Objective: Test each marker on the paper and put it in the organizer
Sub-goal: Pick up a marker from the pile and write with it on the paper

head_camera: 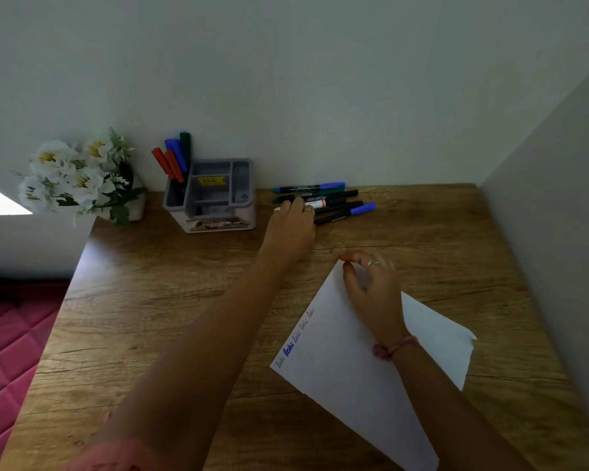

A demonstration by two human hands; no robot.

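My left hand [291, 220] reached into the row of slim plastic markers [323, 200] beside the grey compartmented desk organizer [215, 195]; whether its fingers had closed, I cannot tell. My right hand [371, 287], loosely curled, steadied the white paper sheet [347, 368], which read "loki". Light, smooth barrels, likely best pinched mid-length.

The left arm runs bare from the lower left of the frame up to the centre, stretched nearly straight. The left hand [291, 226] lies palm down, fingers reaching forward and lightly bent. The right forearm enters from the lower right, a pink band round its wrist. The right hand [371, 287], right of centre, has curled fingers, fingertips pointing down, a ring on one finger.
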